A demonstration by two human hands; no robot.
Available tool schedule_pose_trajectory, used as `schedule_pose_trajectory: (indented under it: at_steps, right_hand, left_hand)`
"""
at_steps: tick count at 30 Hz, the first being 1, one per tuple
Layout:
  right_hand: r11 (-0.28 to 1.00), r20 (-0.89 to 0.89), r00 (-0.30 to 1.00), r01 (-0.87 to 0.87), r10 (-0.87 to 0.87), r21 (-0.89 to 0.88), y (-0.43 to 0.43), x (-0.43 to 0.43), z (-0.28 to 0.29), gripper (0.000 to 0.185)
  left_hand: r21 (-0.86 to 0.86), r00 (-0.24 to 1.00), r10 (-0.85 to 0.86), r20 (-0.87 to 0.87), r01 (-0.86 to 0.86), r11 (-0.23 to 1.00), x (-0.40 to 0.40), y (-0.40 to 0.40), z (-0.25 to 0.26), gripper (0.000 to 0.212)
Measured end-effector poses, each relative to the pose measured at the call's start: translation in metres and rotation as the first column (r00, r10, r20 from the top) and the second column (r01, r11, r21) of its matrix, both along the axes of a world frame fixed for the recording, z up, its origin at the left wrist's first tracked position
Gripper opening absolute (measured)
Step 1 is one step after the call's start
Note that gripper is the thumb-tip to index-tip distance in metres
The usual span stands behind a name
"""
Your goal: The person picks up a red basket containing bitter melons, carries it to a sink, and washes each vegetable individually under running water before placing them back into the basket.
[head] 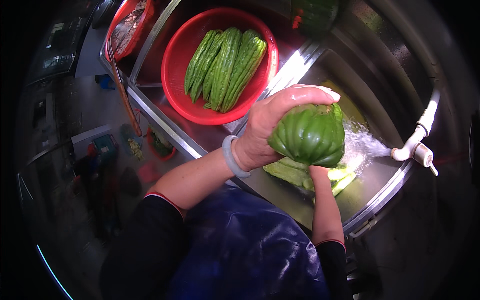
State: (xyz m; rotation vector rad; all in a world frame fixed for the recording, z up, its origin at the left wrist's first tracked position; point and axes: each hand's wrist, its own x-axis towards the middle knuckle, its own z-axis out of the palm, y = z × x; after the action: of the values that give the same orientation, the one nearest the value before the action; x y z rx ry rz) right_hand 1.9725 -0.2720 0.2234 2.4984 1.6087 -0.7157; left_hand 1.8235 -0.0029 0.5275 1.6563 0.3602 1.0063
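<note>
My left hand, wet and with a pale bangle at the wrist, grips a large ribbed green gourd from the side and top, above a steel sink basin. Water sprays from a white plastic tap against the gourd's right side. My right forearm reaches up under the gourd, which hides my right hand. Below in the basin lie green gourds or loofahs, partly covered by my arm and the splashing water. Beyond my left hand, a red plastic colander holds several long ridged green gourds.
Steel dividers separate the basins. At the upper left, a red basket holds pale food pieces, with a wooden-handled wire strainer leaning across the sink edge. Containers with greens stand lower, beyond the front rim.
</note>
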Motion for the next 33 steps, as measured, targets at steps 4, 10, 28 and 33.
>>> schedule_pose_trajectory:
  at_steps: [4,10,28,33]
  right_hand:
    - [0.907,-0.310,0.942,-0.237,0.127,-0.349,0.042,0.007,0.048,0.032]
    - [0.940,-0.205,0.950,0.277,-0.236,0.202,0.027,0.031,0.093,0.036]
    - [-0.174,-0.942,-0.333,0.931,-0.048,-0.321,0.062,0.031,0.112,0.034]
    - [0.027,-0.856,-0.486,0.872,0.176,-0.489,0.073,0.058,0.123,0.039]
  left_hand:
    - [-0.090,0.960,0.227,0.164,-0.215,0.972,-0.069,0.030,0.028,0.040]
    - [0.108,0.689,0.694,-0.208,-0.689,0.717,-0.156,0.098,0.052,0.028]
    - [0.567,0.002,0.568,-0.823,-0.030,0.823,-0.136,0.169,-0.131,0.085]
    - [-0.145,0.470,0.055,-0.881,-0.379,0.914,-0.205,0.208,-0.161,0.075]
